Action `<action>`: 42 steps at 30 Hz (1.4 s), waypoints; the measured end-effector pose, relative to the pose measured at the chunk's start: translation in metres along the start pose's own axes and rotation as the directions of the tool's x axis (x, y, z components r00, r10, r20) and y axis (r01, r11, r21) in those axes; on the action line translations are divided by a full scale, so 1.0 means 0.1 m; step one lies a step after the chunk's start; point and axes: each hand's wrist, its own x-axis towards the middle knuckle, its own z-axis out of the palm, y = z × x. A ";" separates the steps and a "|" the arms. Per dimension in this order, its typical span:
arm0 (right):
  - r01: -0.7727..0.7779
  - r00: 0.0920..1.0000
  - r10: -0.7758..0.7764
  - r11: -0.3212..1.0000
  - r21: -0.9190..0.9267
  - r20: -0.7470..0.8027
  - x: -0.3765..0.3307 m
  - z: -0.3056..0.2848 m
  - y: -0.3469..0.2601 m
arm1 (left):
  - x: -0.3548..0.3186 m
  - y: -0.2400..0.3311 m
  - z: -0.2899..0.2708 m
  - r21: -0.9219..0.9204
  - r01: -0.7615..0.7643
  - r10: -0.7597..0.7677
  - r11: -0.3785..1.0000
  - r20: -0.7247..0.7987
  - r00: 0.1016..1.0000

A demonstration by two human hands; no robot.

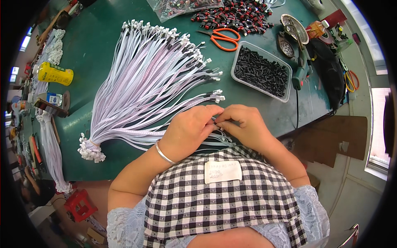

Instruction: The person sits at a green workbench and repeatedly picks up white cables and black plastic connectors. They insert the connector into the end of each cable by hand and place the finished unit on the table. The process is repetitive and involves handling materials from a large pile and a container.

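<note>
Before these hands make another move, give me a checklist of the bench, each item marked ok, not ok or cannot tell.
1. Left hand and right hand together: ok.
2. Exact piece between them: cannot tell, mostly hidden.
3. White cable bundle gathered at its left end: ok.
4. Clear tub open, with black tubes inside: ok.
5. Orange-handled scissors closed: cannot tell, blades too small.
6. Black-and-red parts contained: not ok, many lie in a loose heap.

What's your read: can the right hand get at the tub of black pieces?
Likely yes: only bare table lies between the right hand and the open tub, though that hand seems busy at the white cables beside the left hand.
</note>
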 end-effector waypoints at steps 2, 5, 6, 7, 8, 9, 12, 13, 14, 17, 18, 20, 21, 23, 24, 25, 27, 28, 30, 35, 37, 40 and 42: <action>0.034 0.999 -0.034 0.999 -0.038 -0.017 0.02 -0.07 -0.01 | 0.04 0.00 0.01 0.019 -0.057 0.058 0.998 -0.060 0.996; 0.190 0.945 -0.253 0.941 -0.282 -0.209 0.15 -0.32 -0.05 | 0.23 0.02 -0.14 0.262 -0.107 0.135 0.959 -0.089 0.987; 0.144 0.939 -0.247 0.915 -0.377 -0.241 0.19 -0.44 0.00 | 0.31 -0.03 -0.18 0.321 -0.127 0.169 0.938 -0.106 0.980; 0.084 0.927 -0.232 0.894 -0.441 -0.294 0.22 -0.54 0.02 | 0.40 -0.08 -0.24 0.379 -0.144 0.204 0.914 -0.121 0.972; 0.085 0.916 -0.278 0.839 -0.538 -0.288 0.25 -0.67 0.08 | 0.48 -0.12 -0.29 0.436 -0.159 0.239 0.886 -0.133 0.962; 0.028 0.931 -0.239 0.800 -0.599 -0.277 0.25 -0.77 0.17 | 0.55 -0.15 -0.32 0.449 -0.131 0.203 0.884 -0.115 0.972; -0.019 0.966 -0.189 0.634 -0.773 -0.179 0.21 -0.93 0.32 | 0.62 -0.25 -0.32 0.465 -0.071 0.114 0.882 -0.064 0.991; -0.049 0.978 -0.133 0.609 -0.792 -0.163 0.20 -0.95 0.35 | 0.60 -0.25 -0.30 0.462 -0.063 0.097 0.885 -0.051 0.994; -0.042 0.979 -0.132 0.607 -0.794 -0.153 0.21 -0.95 0.37 | 0.58 -0.24 -0.28 0.458 -0.055 0.081 0.887 -0.037 0.996; -0.038 0.989 -0.092 0.599 -0.800 -0.117 0.24 -0.94 0.50 | 0.50 -0.10 -0.24 0.435 -0.175 0.161 0.883 0.070 0.984; -0.035 0.992 -0.077 0.592 -0.805 -0.099 0.28 -0.94 0.52 | 0.45 -0.06 -0.22 0.422 -0.210 0.178 0.882 0.114 0.977; -0.027 0.995 -0.061 0.596 -0.802 -0.079 0.30 -0.93 0.57 | 0.31 -0.04 -0.16 0.399 -0.272 0.179 0.876 0.256 0.950; -0.018 0.995 -0.070 0.604 -0.797 -0.075 0.32 -0.94 0.56 | 0.25 -0.04 -0.12 0.397 -0.293 0.180 0.870 0.298 0.937; -0.003 0.994 -0.087 0.618 -0.786 -0.072 0.33 -0.96 0.56 | 0.17 -0.10 -0.05 0.392 -0.317 0.180 0.864 0.347 0.920; 0.003 0.993 -0.096 0.624 -0.781 -0.073 0.33 -0.97 0.56 | 0.17 -0.10 -0.04 0.393 -0.309 0.171 0.866 0.349 0.922; 0.009 0.992 -0.104 0.630 -0.776 -0.074 0.32 -0.98 0.57 | 0.17 -0.10 -0.04 0.393 -0.303 0.163 0.868 0.350 0.922; -0.016 0.988 -0.103 0.683 -0.730 -0.118 0.32 -0.98 0.53 | 0.17 -0.09 -0.02 0.377 -0.273 0.164 0.885 0.297 0.941; -0.027 0.985 -0.102 0.707 -0.706 -0.140 0.32 -0.98 0.51 | 0.18 -0.08 0.00 0.360 -0.251 0.171 0.898 0.240 0.956; -0.014 0.962 -0.165 0.766 -0.643 -0.217 0.30 -0.99 0.45 | 0.19 -0.03 -0.01 0.246 -0.113 0.080 0.963 0.143 0.987; 0.398 0.916 -0.333 0.821 -0.410 0.223 0.09 -0.86 0.14 | 0.09 0.05 -0.03 -0.189 0.326 -0.300 0.926 0.151 0.942; 0.462 0.758 -0.359 0.885 -0.060 0.545 -0.03 -0.71 0.09 | 0.05 -0.01 -0.02 -0.258 0.411 -0.372 0.875 0.185 0.909; 0.279 0.654 -0.342 0.938 0.205 0.675 -0.15 -0.55 0.03 | 0.05 -0.03 0.01 -0.319 0.462 -0.416 0.827 0.206 0.886; 0.225 0.650 -0.335 0.942 0.248 0.682 -0.18 -0.51 0.03 | 0.06 0.02 -0.01 -0.335 0.528 -0.467 0.780 0.249 0.848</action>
